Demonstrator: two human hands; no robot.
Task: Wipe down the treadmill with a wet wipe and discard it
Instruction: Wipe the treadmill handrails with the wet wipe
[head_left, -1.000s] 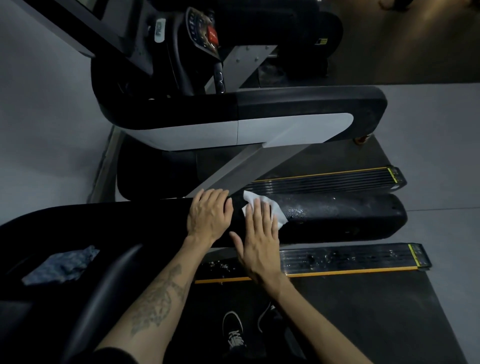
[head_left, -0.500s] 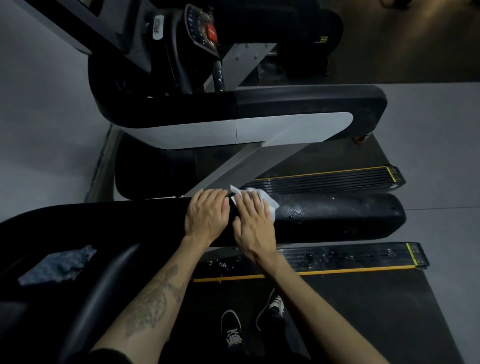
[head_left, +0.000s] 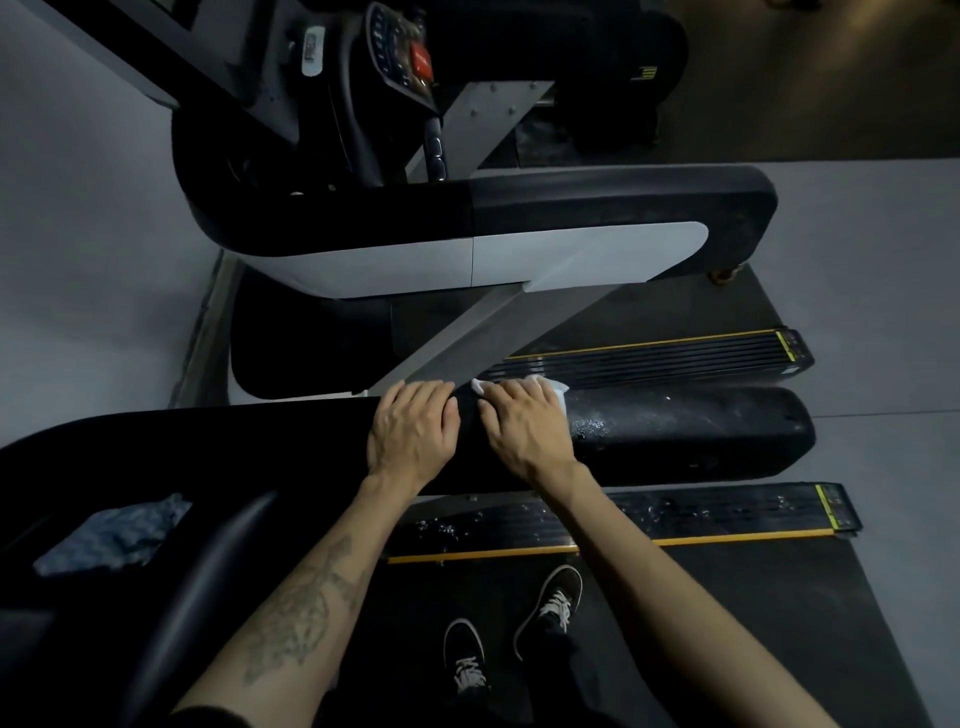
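The right hand (head_left: 524, 431) has slid the wet wipe (head_left: 556, 391) back toward the left hand (head_left: 413, 434), mid-frame on the black handrail (head_left: 691, 431). Both hands press flat, fingers straight. Wiping continues; the bumpy right end looks undone.

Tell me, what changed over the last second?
The right hand slid the wipe left along the black handrail towards the left hand, covering more of it. The left hand stayed resting on the rail.
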